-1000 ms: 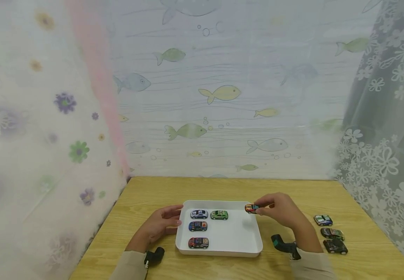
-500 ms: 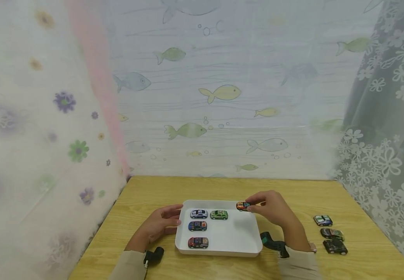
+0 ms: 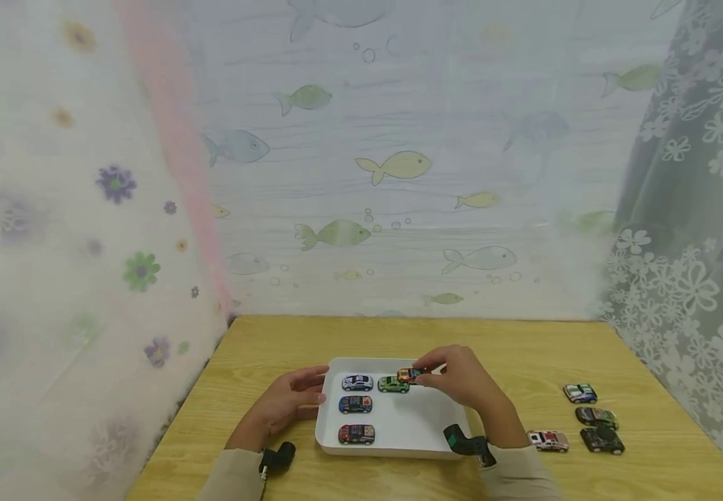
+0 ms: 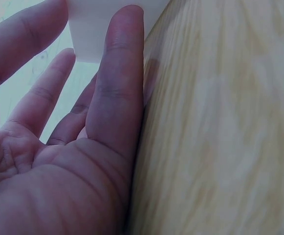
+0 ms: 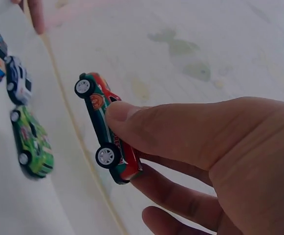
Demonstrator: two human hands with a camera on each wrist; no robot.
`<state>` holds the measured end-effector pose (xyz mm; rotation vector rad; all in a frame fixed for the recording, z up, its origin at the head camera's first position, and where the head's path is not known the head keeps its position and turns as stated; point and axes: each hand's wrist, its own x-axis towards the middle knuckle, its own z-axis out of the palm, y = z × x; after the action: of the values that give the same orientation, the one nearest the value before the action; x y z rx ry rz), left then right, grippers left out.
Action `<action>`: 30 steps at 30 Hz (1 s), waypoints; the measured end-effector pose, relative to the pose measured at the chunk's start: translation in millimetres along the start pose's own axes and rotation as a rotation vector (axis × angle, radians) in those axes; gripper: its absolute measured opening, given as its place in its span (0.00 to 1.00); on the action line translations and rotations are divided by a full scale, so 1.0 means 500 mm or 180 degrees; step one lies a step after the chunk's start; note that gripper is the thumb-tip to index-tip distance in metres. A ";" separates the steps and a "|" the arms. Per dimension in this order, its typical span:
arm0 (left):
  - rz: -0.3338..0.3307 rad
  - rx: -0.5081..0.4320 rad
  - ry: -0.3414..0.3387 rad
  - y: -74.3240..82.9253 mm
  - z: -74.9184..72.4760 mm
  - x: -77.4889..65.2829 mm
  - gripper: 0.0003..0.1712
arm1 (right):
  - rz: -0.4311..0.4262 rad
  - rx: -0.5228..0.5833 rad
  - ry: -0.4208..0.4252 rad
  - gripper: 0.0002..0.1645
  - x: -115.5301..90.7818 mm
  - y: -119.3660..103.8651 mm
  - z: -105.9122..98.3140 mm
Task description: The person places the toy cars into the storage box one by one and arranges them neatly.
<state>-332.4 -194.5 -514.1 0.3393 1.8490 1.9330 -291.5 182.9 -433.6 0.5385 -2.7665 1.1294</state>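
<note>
My right hand (image 3: 464,379) pinches a red-and-green toy car (image 5: 100,122) between thumb and fingers, above the back of the white tray (image 3: 399,454). In the head view the held car overlaps a green toy car (image 3: 388,385) in the tray; the right wrist view shows the two apart. Left of the green car sits a white-and-blue toy car (image 3: 358,383). A blue toy car (image 3: 355,404) and a dark red toy car (image 3: 356,434) lie in front of it. My left hand (image 3: 282,403) touches the tray's left wall, fingers extended.
Right of the tray, on the wooden table (image 3: 524,341), stand a white-and-red toy car (image 3: 547,440), a white-and-green one (image 3: 580,393), a dark green one (image 3: 596,417) and a black one (image 3: 602,440). A fish-patterned curtain (image 3: 399,229) hangs behind.
My right hand has carried the red-and-green car leftward from the tray's back right corner towards the green car. The white-and-red car has come into view. My left hand stays put.
</note>
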 end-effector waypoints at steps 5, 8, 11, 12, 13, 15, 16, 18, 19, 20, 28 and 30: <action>-0.0021 -0.0023 0.0004 -0.001 -0.001 0.001 0.40 | -0.0027 -0.0078 -0.0032 0.09 0.007 -0.005 0.032; -0.0032 -0.0043 0.0024 0.000 -0.002 0.001 0.40 | -0.0082 -0.0116 -0.0064 0.08 0.011 -0.009 0.049; -0.0036 -0.0030 0.0037 0.000 -0.002 0.000 0.40 | -0.0117 -0.0110 -0.0101 0.08 0.013 -0.014 0.060; -0.0040 -0.0024 0.0042 0.000 -0.002 -0.001 0.40 | -0.0126 -0.0107 -0.0103 0.08 0.013 -0.015 0.063; -0.0038 -0.0016 0.0045 0.001 -0.002 -0.001 0.40 | -0.0129 -0.0110 -0.0105 0.08 0.013 -0.016 0.065; -0.0023 0.0004 0.0038 0.001 -0.001 -0.001 0.40 | -0.0114 -0.0140 -0.0110 0.08 0.014 -0.017 0.068; -0.0025 -0.0001 0.0040 0.002 -0.001 0.000 0.40 | -0.0101 -0.0147 -0.0117 0.08 0.015 -0.017 0.070; -0.0020 -0.0008 0.0041 0.003 -0.001 0.001 0.40 | -0.0076 -0.0130 -0.0153 0.08 0.017 -0.017 0.072; -0.0021 -0.0016 0.0041 0.004 -0.001 0.001 0.40 | -0.0065 -0.0111 -0.0182 0.09 0.019 -0.017 0.074; -0.0023 -0.0018 0.0043 0.004 -0.001 0.001 0.40 | -0.0063 -0.0108 -0.0206 0.09 0.020 -0.017 0.076; -0.0069 -0.0016 0.0080 0.003 -0.004 0.000 0.40 | -0.0053 -0.0100 -0.0363 0.07 0.020 -0.016 0.103; -0.0078 -0.0017 0.0080 0.002 -0.004 -0.001 0.39 | -0.0035 -0.0098 -0.0398 0.07 0.018 -0.018 0.107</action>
<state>-333.3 -196.6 -513.1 0.2907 1.8548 1.9342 -294.7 137.4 -464.1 0.6410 -2.8771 1.0846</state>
